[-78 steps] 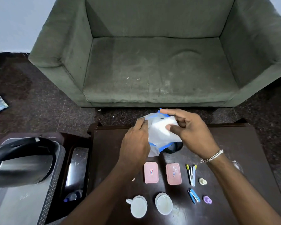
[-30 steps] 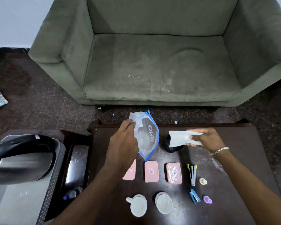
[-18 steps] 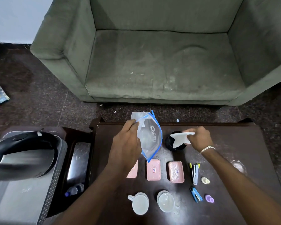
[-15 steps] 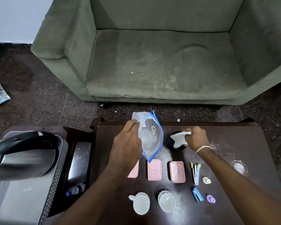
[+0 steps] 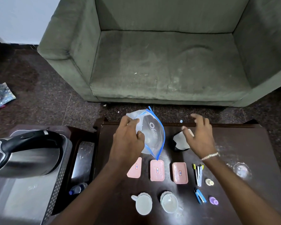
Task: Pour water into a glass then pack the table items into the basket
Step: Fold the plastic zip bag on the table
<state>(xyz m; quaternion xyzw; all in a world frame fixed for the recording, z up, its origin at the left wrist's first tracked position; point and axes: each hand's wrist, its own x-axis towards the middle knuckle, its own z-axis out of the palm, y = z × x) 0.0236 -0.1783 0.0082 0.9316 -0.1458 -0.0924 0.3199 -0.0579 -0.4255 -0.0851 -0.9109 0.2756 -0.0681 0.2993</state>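
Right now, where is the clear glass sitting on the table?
The clear glass stands alone on the right side of the table, beyond the person's right forearm, to the right of the stapler and the small cream cap.

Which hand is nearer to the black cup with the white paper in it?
Right. The right hand hovers open just above the black cup, partly covering its white paper. The left hand is well to the cup's left, holding the clear zip bag.

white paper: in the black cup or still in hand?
In the black cup: white paper sits inside it; right hand is open above.
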